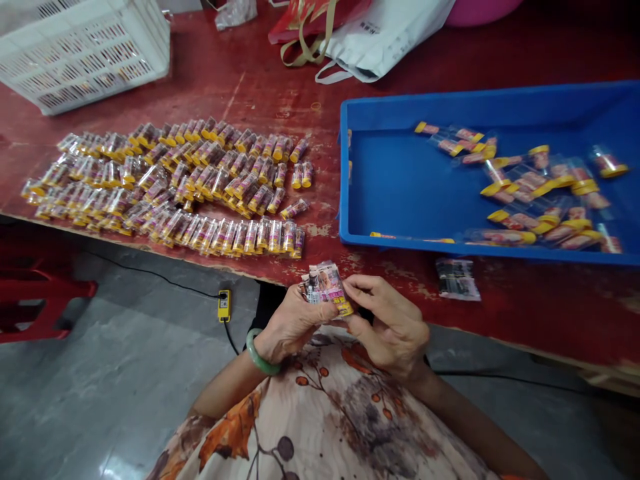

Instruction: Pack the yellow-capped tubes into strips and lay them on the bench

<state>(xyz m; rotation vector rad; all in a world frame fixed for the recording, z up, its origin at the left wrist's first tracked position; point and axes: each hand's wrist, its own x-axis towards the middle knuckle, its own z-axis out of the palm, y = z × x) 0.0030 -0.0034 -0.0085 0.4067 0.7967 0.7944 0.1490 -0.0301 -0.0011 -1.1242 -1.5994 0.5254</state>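
My left hand (294, 319), with a green bangle at its wrist, is closed around a small stack of printed plastic packets (325, 281) above the table's front edge. The packets have a purple and yellow print, and their lower part is behind my left thumb. My right hand (393, 323) pinches at the right edge of the same stack with thumb and forefinger; its other fingers are curled. On the table to the left lie rows of clear tubes (210, 177) with yellow caps and printed wraps. Another bundle of flat packets (457, 279) lies right of my hands.
A blue tray (400, 245) holding loose yellow-capped tubes (530, 183) stands at the right. A white slatted crate (95, 57) is at the back left. Bags (380, 40) lie at the back. Below are a red stool (40, 293) and a yellow power socket (225, 306) with a cord.
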